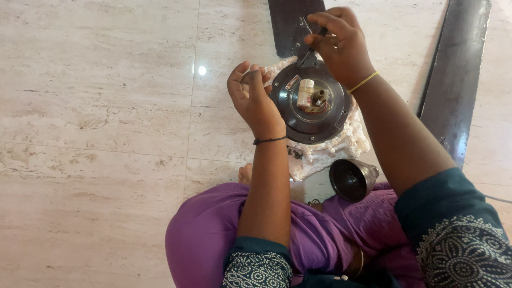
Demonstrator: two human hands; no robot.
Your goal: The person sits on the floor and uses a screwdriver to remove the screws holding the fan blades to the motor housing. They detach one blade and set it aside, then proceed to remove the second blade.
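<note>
The right hand (341, 45) grips a thin dark tool (312, 50) at the far rim of the round, dark metal fan motor (312, 114); the left hand (250, 96), loosely curled and holding nothing, is just left of it.

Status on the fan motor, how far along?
Done: the bell-shaped cover is off, lying beside the motor. In hand: right hand works a small tool at the blade bracket; left hand pinches something small. Left: one blade apparently still attached.
</note>
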